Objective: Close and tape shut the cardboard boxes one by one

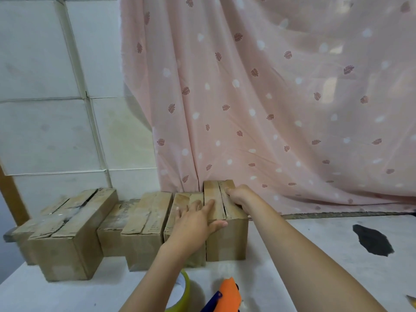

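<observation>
Several cardboard boxes stand in a row on the white table (315, 255). The rightmost box (227, 239) has its two top flaps folded down with a dark seam between them. My left hand (195, 219) lies flat across the left flap, fingers straight, thumb over the front edge. My right hand (239, 195) grips the far right edge of the same box top with curled fingers. A tape roll (185, 287) with a yellow-green rim and an orange tape dispenser (228, 296) sit at the near table edge under my arms.
Other closed boxes (144, 224) (67, 235) fill the table's left side. A pink patterned curtain (270, 97) hangs behind, next to a white tiled wall (45, 109). A dark patch (372, 240) marks the table on the right.
</observation>
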A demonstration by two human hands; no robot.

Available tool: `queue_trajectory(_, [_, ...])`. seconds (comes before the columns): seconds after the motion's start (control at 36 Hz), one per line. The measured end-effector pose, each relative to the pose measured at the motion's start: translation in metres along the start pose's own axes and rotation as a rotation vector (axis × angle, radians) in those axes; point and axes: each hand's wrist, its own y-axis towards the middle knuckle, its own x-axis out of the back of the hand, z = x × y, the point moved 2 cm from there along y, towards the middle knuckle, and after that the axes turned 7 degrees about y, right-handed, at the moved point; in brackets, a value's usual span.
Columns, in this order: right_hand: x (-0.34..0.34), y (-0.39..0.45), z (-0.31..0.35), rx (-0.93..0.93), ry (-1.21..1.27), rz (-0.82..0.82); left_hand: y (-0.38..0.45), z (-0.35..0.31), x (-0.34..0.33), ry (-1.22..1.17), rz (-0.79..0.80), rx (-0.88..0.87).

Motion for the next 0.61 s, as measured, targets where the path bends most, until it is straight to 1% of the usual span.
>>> queue_trajectory(0.11, [0.001, -0.001, 0.002, -0.006, -0.100, 0.002, -0.003, -0.003, 0.004, 0.005, -0.018, -0.013])
queue_trajectory(0.22, [0.003, 0.000, 0.002, -0.032, -0.116, 0.023, -0.005, -0.001, 0.012, -0.074, -0.022, -0.034])
queue_trajectory(0.28, [0.005, -0.003, 0.000, -0.067, -0.094, 0.034, -0.008, 0.000, 0.016, -0.103, 0.003, -0.055])
queue_trajectory(0.36, [0.006, -0.014, -0.001, -0.126, -0.101, 0.094, -0.013, 0.001, 0.018, -0.158, 0.062, -0.095])
queue_trajectory(0.44, [0.009, -0.024, 0.000, -0.144, -0.134, 0.110, -0.016, 0.002, 0.017, -0.194, 0.057, -0.105])
queue_trajectory(0.53, [0.008, -0.028, -0.001, -0.145, -0.124, 0.091, -0.018, 0.000, 0.017, -0.192, 0.047, -0.105])
queue_trajectory(0.61, [0.003, -0.027, -0.003, -0.088, -0.109, 0.026, -0.019, -0.002, 0.016, -0.163, 0.056, -0.095])
